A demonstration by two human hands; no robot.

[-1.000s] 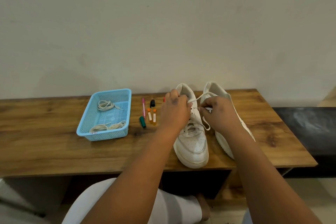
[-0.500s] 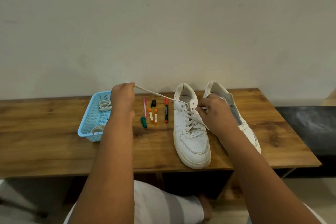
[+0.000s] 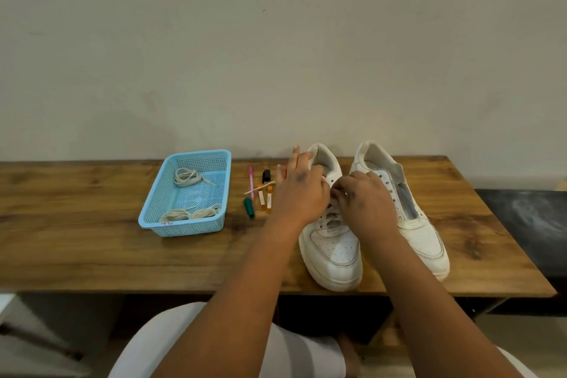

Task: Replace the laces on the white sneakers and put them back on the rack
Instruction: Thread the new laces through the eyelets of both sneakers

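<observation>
Left hand (image 3: 302, 190), back from its outward pull, rejoins right hand (image 3: 363, 199) at the left sneaker (image 3: 333, 242); both hands' fingers pinch the lace (image 3: 329, 219), unlacing unfinished.

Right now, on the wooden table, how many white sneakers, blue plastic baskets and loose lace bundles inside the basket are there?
White low-top sneakers: 2
Blue plastic mesh basket: 1
Cream lace bundles in the basket: 3
Total: 6

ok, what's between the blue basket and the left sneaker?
Head view: a row of markers on the wooden table, between basket and sneaker.
</observation>
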